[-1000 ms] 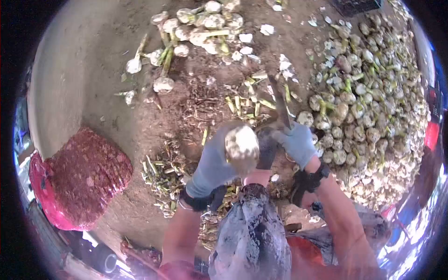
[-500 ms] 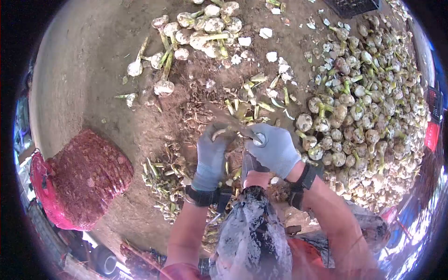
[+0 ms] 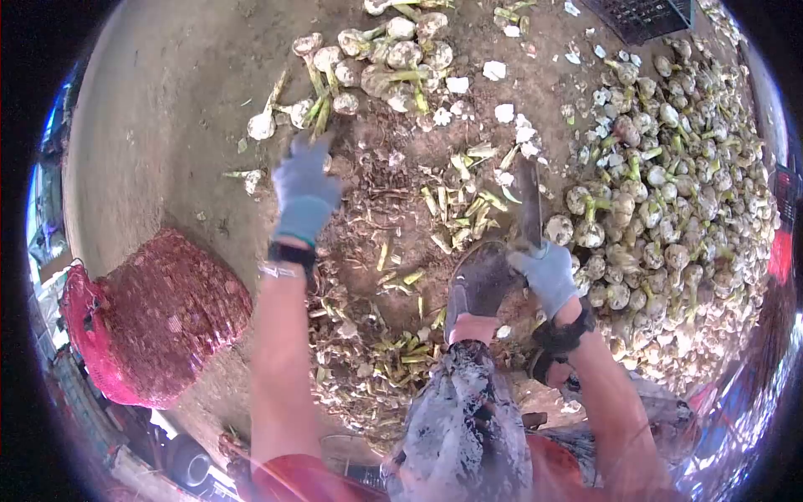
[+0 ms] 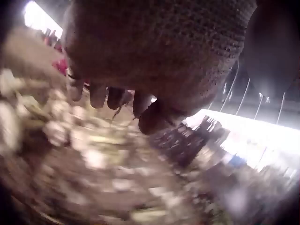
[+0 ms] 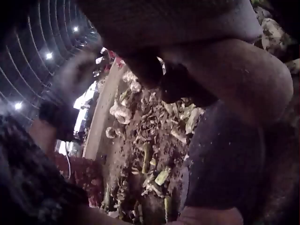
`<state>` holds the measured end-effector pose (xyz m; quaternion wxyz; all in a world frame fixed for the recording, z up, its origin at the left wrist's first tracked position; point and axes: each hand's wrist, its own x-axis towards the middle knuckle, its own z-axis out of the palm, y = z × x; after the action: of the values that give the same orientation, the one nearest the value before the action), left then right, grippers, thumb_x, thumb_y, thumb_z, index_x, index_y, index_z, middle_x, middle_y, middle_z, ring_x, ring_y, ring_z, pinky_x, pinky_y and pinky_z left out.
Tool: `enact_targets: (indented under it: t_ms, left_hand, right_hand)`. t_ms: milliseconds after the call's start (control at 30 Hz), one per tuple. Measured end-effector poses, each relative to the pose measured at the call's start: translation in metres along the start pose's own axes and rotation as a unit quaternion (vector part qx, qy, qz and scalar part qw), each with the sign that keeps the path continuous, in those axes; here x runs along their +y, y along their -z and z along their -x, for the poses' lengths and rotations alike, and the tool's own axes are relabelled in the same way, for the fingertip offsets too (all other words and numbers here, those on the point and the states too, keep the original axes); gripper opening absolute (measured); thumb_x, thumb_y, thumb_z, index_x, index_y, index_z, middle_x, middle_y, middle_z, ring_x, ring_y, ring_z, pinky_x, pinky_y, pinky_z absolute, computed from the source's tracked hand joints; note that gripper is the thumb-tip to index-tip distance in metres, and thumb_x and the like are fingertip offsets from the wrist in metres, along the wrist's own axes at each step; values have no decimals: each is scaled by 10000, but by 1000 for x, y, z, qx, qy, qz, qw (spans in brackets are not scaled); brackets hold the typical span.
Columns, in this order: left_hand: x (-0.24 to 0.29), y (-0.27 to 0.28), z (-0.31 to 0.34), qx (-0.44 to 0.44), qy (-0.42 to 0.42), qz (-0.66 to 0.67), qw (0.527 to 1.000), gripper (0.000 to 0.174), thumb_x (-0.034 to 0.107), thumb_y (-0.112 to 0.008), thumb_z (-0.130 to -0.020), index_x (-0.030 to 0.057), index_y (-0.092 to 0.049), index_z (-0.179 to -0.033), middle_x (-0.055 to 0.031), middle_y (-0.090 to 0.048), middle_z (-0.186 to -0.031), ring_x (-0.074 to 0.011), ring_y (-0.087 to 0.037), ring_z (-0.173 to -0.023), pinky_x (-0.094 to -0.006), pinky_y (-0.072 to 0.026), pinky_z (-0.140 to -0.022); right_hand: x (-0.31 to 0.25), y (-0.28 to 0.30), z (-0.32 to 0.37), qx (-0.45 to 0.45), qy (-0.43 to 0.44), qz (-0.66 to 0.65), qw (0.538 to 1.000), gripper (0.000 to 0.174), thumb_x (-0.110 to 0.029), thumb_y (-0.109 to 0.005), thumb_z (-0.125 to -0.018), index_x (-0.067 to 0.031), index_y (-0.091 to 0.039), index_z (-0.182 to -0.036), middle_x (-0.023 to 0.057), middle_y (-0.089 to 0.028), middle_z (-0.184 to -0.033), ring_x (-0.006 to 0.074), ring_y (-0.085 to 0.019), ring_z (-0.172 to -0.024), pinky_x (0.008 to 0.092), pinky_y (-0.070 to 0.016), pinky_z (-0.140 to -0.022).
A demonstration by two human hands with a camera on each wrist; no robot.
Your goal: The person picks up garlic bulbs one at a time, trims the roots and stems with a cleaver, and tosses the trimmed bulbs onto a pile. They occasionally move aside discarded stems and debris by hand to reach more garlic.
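My gloved left hand (image 3: pixel 306 188) is stretched over the ground at the lower edge of a group of stemmed garlic bulbs (image 3: pixel 405 55). Its fingers point at green stems (image 3: pixel 321 113), and part of a bulb is hidden behind it. In the left wrist view the fingers (image 4: pixel 97 96) hang apart and hold nothing. My gloved right hand (image 3: pixel 548 276) grips a knife by its handle, the dark blade (image 3: pixel 529 201) pointing away from me. The right wrist view shows curled fingers (image 5: pixel 229 70) around something dark.
A large garlic pile (image 3: pixel 661 201) lies on the right, with a black crate (image 3: pixel 640 18) behind it. Cut stems (image 3: pixel 460 209) and peelings litter the middle. A dark shoe (image 3: pixel 481 280) stands beside the right hand. A full red mesh bag (image 3: pixel 171 318) lies on the left.
From the middle, my left hand has moved away and to the left, its fingers now free. My right hand has moved right with the knife. The pale bulb seen between the hands earlier is no longer visible there.
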<state>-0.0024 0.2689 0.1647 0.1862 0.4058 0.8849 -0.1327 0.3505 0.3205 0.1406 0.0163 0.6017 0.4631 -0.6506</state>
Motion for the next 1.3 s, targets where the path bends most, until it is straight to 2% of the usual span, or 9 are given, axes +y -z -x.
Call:
enact_targets:
  t_ms: [200,467,600,700,767,833,867,1000,1300]
  left_hand:
    - [-17,-53,24,-90,19,454,886,614,347,-834,-767,80,-574,-1255,-130,-695,-1098,-228,-683,-966,-373,-568,-852]
    - [69,-47,121,123,-192,371,900,727,357,-888,-702,29,-549,-1254,-105,-662,-1157,-207,-650,-1050,-335,-523,-929]
    - [65,-52,129,-56,-100,616,779,815,304,-895,-687,19,-484,-1331,-126,-630,-1228,-215,-594,-1155,-351,-464,-1009]
    - [57,-54,130,-59,-95,642,759,832,218,-876,-696,-1,-440,-1370,-129,-619,-1226,-211,-606,-1128,-352,-493,-970]
    - [56,-57,130,-63,-88,632,767,826,140,-857,-706,-16,-415,-1386,-131,-612,-1220,-204,-623,-1095,-353,-525,-928]
    - [55,-62,133,-156,-29,807,569,842,125,-830,-731,-13,-369,-1423,-139,-613,-1220,-169,-623,-1094,-332,-541,-907]
    - [46,-62,124,0,-208,530,822,845,174,-829,-738,-15,-368,-1421,-152,-614,-1220,-180,-643,-1067,-333,-556,-871]
    - [37,-67,135,-158,-44,662,731,849,258,-851,-707,-11,-424,-1390,-170,-606,-1229,-236,-642,-1083,-362,-533,-907]
    - [31,-58,132,96,-347,357,862,774,310,-848,-715,-46,-512,-1314,-168,-649,-1185,-281,-664,-1019,-401,-532,-898]
  right_hand:
    - [-4,-26,-10,-47,40,-148,987,328,-70,-699,-872,47,-625,-1168,77,-710,-928,114,-661,-773,247,-536,-680]
    - [-54,-46,7,-99,37,-227,968,370,-160,-689,-880,16,-653,-1203,1,-650,-857,52,-578,-693,234,-480,-613]
    - [-50,-46,9,-112,0,-213,971,361,-178,-690,-882,22,-656,-1180,-17,-640,-853,38,-571,-694,236,-480,-609]
    - [-61,-43,18,-114,58,-2,992,286,-174,-701,-845,8,-669,-1064,-3,-653,-816,113,-627,-686,295,-509,-618]
    - [-73,-37,34,-29,336,408,848,305,-146,-700,-814,-82,-643,-1107,67,-655,-853,261,-667,-750,381,-537,-661]
    - [-79,-38,36,-42,338,483,806,335,-141,-701,-749,-127,-635,-1077,102,-623,-830,331,-643,-773,437,-514,-673]
    - [-81,-38,39,-34,360,495,790,315,-138,-688,-757,-130,-632,-1067,91,-618,-821,320,-640,-757,437,-504,-662]
    - [-81,-33,35,-27,379,512,770,277,-119,-649,-764,-137,-629,-1041,71,-621,-816,304,-646,-753,430,-498,-660]
    - [-84,-26,27,-71,410,510,753,338,-111,-701,-688,-142,-628,-1017,55,-621,-791,293,-643,-746,415,-493,-652]
